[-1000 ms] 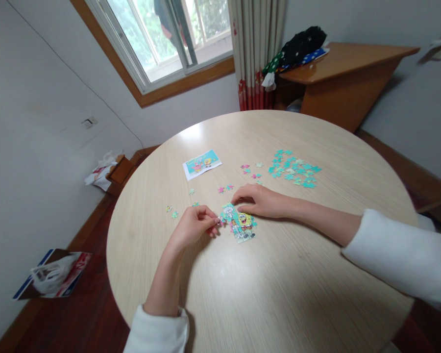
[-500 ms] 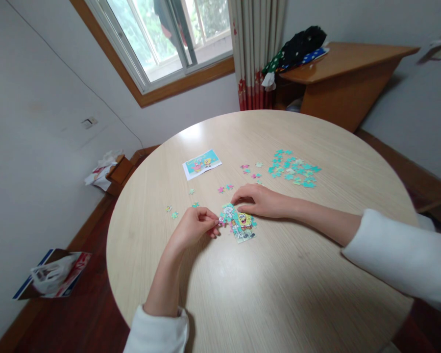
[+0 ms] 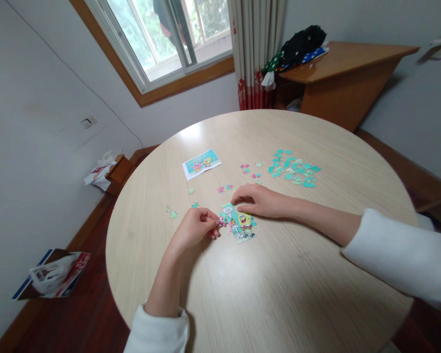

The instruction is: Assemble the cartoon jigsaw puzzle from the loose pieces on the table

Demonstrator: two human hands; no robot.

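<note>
A partly joined jigsaw puzzle (image 3: 245,228) lies flat on the table, showing a yellow square cartoon figure beside a pale green one. At its left edge, my left hand (image 3: 198,226) pinches a small pink puzzle piece (image 3: 223,221) between thumb and finger; the piece touches or nearly touches the joined part. My right hand (image 3: 259,200) rests at the puzzle's upper edge, fingers curved and thumb apart, with the fingertips on or right beside it. Whether it presses down I cannot tell.
Loose turquoise pieces (image 3: 294,168) are spread at the back right. Several pink pieces (image 3: 245,166) lie behind my right hand, and green and yellow ones (image 3: 174,214) left of my left hand. A printed picture card (image 3: 202,164) lies farther back on the round table (image 3: 279,294).
The pink piece at my left fingertips has turned or tilted slightly against the puzzle's left edge. My right hand has stayed in place.
</note>
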